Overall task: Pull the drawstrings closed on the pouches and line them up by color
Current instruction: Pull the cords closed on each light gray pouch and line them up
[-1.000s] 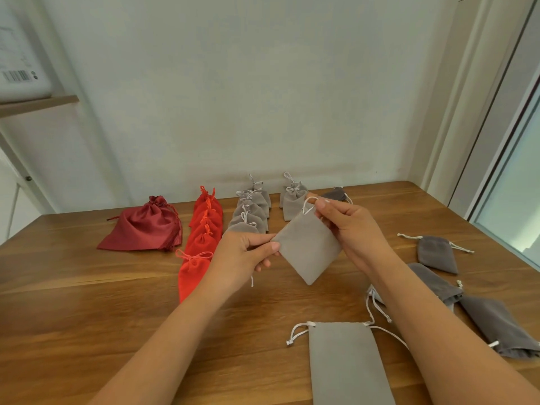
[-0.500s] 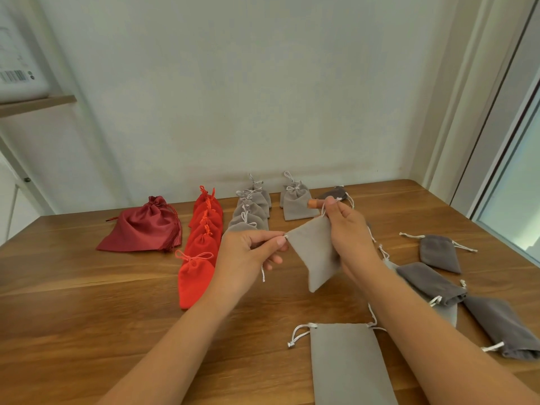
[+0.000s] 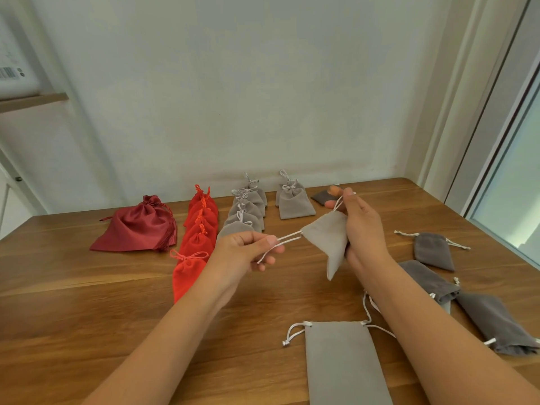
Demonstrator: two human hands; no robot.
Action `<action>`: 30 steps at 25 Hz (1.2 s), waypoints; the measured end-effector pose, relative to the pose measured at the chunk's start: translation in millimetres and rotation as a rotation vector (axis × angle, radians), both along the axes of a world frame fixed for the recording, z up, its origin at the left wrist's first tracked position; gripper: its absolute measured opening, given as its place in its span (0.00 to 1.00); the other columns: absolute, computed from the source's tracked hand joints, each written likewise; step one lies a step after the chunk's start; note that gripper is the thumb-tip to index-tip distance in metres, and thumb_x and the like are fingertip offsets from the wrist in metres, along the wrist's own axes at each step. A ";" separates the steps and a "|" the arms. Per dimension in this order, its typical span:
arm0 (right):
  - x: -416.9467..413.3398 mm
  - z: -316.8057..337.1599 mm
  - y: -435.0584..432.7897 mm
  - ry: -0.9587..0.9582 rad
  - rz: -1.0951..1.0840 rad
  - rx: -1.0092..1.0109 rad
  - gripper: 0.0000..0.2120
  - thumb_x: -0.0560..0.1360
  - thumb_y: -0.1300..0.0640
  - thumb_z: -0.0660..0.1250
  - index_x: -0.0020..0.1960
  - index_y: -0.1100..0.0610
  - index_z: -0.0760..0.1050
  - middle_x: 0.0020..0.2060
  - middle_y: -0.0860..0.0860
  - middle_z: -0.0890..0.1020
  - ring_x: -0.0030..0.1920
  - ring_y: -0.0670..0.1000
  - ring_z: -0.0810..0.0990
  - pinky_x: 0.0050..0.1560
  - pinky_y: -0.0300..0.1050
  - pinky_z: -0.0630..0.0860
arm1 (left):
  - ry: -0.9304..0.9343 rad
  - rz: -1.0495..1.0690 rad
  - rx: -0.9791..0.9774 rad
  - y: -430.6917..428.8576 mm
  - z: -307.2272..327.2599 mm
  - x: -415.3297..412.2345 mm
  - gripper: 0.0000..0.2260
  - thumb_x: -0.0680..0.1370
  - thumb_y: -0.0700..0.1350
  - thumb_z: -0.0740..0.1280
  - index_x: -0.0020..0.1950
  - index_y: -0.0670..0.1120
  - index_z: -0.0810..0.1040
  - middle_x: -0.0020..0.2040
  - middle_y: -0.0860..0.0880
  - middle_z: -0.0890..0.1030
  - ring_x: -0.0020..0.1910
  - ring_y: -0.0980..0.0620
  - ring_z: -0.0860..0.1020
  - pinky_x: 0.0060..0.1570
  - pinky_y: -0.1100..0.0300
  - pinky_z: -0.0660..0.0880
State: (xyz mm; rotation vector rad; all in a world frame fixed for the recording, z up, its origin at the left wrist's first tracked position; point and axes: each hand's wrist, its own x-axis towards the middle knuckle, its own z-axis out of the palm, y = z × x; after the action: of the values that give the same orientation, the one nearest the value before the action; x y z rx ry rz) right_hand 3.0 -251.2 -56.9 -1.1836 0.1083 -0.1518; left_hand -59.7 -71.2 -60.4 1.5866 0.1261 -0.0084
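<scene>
The left hand (image 3: 245, 252) has drawn away from the right hand (image 3: 361, 226), and the small grey pouch (image 3: 328, 235) has cinched to a point at its mouth. Nearest, a long grey pouch (image 3: 342, 363) lies flat, undrawn, on the table (image 3: 87, 302). Above it, the left pinches the white cord (image 3: 285, 241) taut; the right grips the small pouch in the air, seemingly hooking the other loop too. Beyond, the red row (image 3: 198, 238) and grey row (image 3: 245, 211) run back towards the wall.
</scene>
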 end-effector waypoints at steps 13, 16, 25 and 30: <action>0.3 5.1 -7.0 0.040 0.019 0.029 0.11 0.79 0.49 0.63 0.44 0.54 0.79 0.38 0.46 0.84 0.34 0.45 0.77 0.38 0.43 0.77 | 0.437 -0.238 -0.380 10.5 8.9 -2.1 0.03 0.68 0.38 0.69 0.36 0.40 0.83 0.37 0.43 0.81 0.28 0.55 0.77 0.26 0.66 0.76; 0.8 5.6 -7.3 0.036 0.018 0.029 0.12 0.79 0.49 0.63 0.43 0.55 0.79 0.38 0.47 0.83 0.34 0.46 0.77 0.38 0.44 0.77 | 0.469 -0.205 -0.391 11.0 8.3 -2.5 0.04 0.67 0.37 0.70 0.36 0.39 0.84 0.37 0.43 0.83 0.28 0.54 0.80 0.27 0.65 0.78; 2.4 4.6 -9.1 0.005 0.008 0.005 0.11 0.78 0.49 0.63 0.45 0.54 0.80 0.39 0.47 0.83 0.36 0.46 0.77 0.40 0.45 0.77 | 0.543 -0.158 -0.412 12.6 7.8 -1.4 0.03 0.65 0.35 0.70 0.34 0.36 0.83 0.35 0.42 0.82 0.28 0.52 0.81 0.26 0.63 0.79; 2.9 4.7 -10.3 -0.012 0.003 -0.009 0.11 0.78 0.49 0.63 0.45 0.54 0.80 0.38 0.46 0.83 0.34 0.45 0.76 0.39 0.45 0.75 | 0.546 -0.145 -0.463 11.5 6.9 -0.2 0.05 0.66 0.33 0.68 0.40 0.35 0.79 0.36 0.41 0.81 0.29 0.51 0.81 0.27 0.62 0.79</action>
State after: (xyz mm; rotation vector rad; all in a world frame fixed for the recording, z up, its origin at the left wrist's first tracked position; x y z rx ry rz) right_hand 5.9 -261.5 -52.2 -1.1916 0.0958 -0.1571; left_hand -59.8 -59.6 -53.5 1.0940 0.4039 -0.5494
